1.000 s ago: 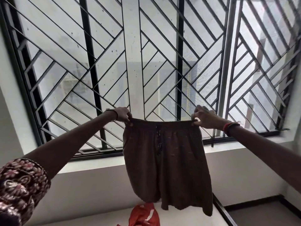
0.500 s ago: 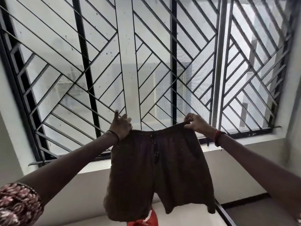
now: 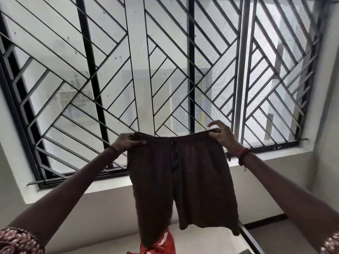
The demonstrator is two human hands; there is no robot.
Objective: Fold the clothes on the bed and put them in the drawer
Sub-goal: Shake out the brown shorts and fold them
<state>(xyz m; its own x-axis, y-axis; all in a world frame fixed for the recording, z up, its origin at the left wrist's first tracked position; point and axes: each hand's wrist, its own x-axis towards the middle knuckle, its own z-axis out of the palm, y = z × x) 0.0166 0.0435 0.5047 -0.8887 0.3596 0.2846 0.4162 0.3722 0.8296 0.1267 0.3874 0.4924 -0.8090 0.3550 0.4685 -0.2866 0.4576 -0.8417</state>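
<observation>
A pair of dark brown shorts (image 3: pixel 183 180) with a laced front hangs spread out in the air in front of the window. My left hand (image 3: pixel 127 143) grips the left end of the waistband. My right hand (image 3: pixel 221 133) pinches the right end, with some fingers lifted. Both legs of the shorts dangle freely above the bed (image 3: pixel 211 242). A red garment (image 3: pixel 161 244) lies on the bed under the shorts, partly hidden by them. No drawer is in view.
A large window with a black diagonal metal grille (image 3: pixel 165 70) fills the wall ahead, above a white sill (image 3: pixel 110 184). The bed's dark edge (image 3: pixel 249 239) runs at lower right, with floor beyond it.
The shorts were shaken: they swung left half a second ago and now hang straighter. My hands have shifted along the waistband, and my right fingers have lifted.
</observation>
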